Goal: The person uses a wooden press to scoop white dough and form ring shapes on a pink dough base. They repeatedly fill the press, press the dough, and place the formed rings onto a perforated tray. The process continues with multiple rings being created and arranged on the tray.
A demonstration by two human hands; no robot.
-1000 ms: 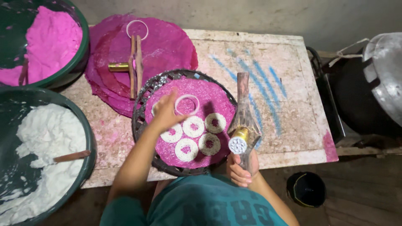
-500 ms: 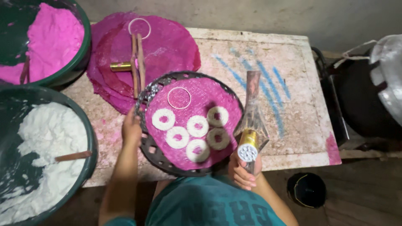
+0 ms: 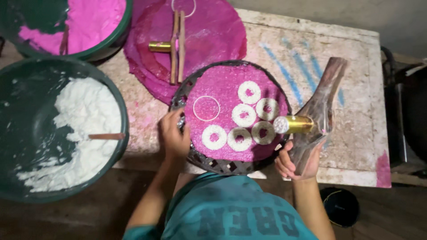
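Observation:
A round woven tray [image 3: 202, 160] lined with a pink sheet sits at the table's near edge. Several white dough rings [image 3: 243, 114] lie on the sheet beside a thin ring outline [image 3: 206, 108]. My left hand [image 3: 174, 135] grips the tray's left rim. My right hand [image 3: 297, 162] holds a clear piping bag [image 3: 321, 104] with a gold nozzle [image 3: 299, 124]. White paste shows at the nozzle's tip, which points over the tray's right side.
A green bowl of white paste [image 3: 62, 133] with a stick stands at the left. A bowl of pink paste [image 3: 75, 24] is at the back left. Pink round sheets [image 3: 213, 35] carry two sticks [image 3: 177, 46] and a gold nozzle [image 3: 159, 46]. A dark pot [image 3: 340, 206] sits below.
My left hand moved from the tray's centre down to its left rim. The piping bag swung so its nozzle lies sideways over the tray. The view shifted closer.

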